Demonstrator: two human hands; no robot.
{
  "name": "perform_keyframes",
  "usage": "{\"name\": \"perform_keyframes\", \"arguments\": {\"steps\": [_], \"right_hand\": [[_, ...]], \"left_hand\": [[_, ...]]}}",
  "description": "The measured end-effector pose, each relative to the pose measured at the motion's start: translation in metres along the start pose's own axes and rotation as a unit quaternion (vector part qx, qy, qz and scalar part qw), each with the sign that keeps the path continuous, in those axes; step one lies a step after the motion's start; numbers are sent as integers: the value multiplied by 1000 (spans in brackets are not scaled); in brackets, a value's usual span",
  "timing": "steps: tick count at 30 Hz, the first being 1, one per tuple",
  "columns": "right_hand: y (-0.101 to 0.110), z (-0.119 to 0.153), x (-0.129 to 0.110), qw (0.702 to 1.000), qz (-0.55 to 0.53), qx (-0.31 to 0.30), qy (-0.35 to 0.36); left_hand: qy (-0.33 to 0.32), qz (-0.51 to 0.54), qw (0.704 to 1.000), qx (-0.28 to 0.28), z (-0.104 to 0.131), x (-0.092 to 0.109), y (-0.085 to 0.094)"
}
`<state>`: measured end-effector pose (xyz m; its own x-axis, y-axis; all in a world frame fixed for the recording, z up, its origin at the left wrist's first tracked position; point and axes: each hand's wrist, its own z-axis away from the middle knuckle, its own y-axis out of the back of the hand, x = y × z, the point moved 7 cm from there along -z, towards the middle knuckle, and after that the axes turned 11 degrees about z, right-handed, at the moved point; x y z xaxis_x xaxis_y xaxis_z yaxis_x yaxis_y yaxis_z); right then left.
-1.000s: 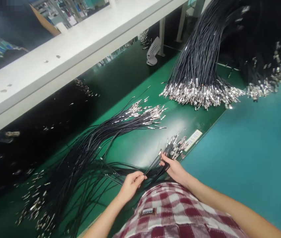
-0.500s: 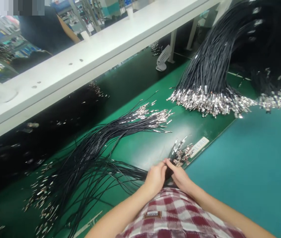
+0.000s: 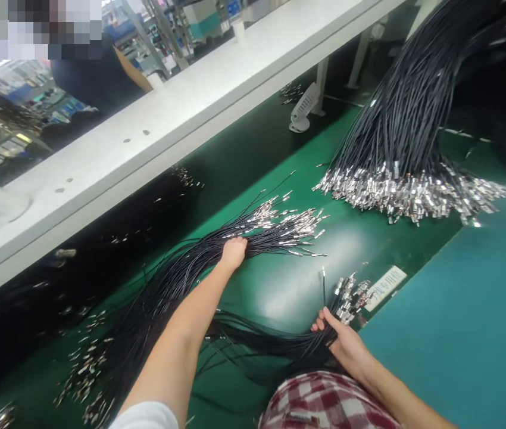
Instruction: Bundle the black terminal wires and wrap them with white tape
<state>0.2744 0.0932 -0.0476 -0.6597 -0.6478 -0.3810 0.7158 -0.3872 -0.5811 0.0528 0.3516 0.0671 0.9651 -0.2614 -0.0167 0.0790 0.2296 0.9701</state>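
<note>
My left hand (image 3: pixel 234 251) reaches over a bundle of thin black wires (image 3: pixel 199 253) lying on the green table, its fingers curled down onto them behind their silvery metal ends (image 3: pixel 304 226). My right hand (image 3: pixel 342 336) is closed around a second bunch of black wires (image 3: pixel 271 336) close to the table's front edge. Metal terminals (image 3: pixel 349 298) fan out past that hand, and one wire (image 3: pixel 323 286) stands up apart from the rest. The tails of both bunches run left and overlap.
A large hank of black wires (image 3: pixel 409 113) hangs at the right, its metal ends resting on the green table (image 3: pixel 280 292). A white shelf (image 3: pixel 181 101) crosses above. A white bracket (image 3: pixel 304 110), a label (image 3: pixel 387 286) and a person (image 3: pixel 96 77) behind the shelf are visible.
My left hand has left my right hand and moved up and left onto the lying wire bundle. My right hand keeps its bunch, now slightly further right, with one wire standing out.
</note>
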Motion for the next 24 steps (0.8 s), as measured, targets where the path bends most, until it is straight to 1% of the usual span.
{"name": "perform_keyframes", "arguments": {"steps": [2,4,6,8,10,12,14,16,18,20,22,24], "right_hand": [[0,-3,-2,1000,-7,8,-7],[0,-5,-2,1000,-10,7,-13],[0,-6,-3,1000,-11,1,-16],[0,-6,-2,1000,-14,-1,-18],[-1,-5,-1,1000,-16,1,-20],[-2,-4,-1,1000,-17,2,-19],[-2,-3,0,1000,-16,3,-14],[-3,-3,0,1000,-16,1,-7],[-3,-2,0,1000,-14,-7,-5],[-4,-1,1,1000,-13,-12,-6],[-5,-1,2,1000,-16,-10,-3],[-6,-1,2,1000,-22,-3,1]], "left_hand": [[-13,-6,1000,-6,4,-1,2],[-14,-5,1000,-7,14,-1,2],[-7,0,1000,-14,24,-2,1],[8,2,1000,-16,29,-3,-2],[43,-3,999,-1,26,-6,-2],[92,-7,996,14,18,-12,0],[124,-5,992,11,8,-16,1],[127,1,992,-5,0,-18,5],[114,10,993,-13,0,-19,12],[97,19,995,-9,9,-19,26],[80,34,996,-5,25,-14,42],[58,55,997,-20,47,-3,53]]}}
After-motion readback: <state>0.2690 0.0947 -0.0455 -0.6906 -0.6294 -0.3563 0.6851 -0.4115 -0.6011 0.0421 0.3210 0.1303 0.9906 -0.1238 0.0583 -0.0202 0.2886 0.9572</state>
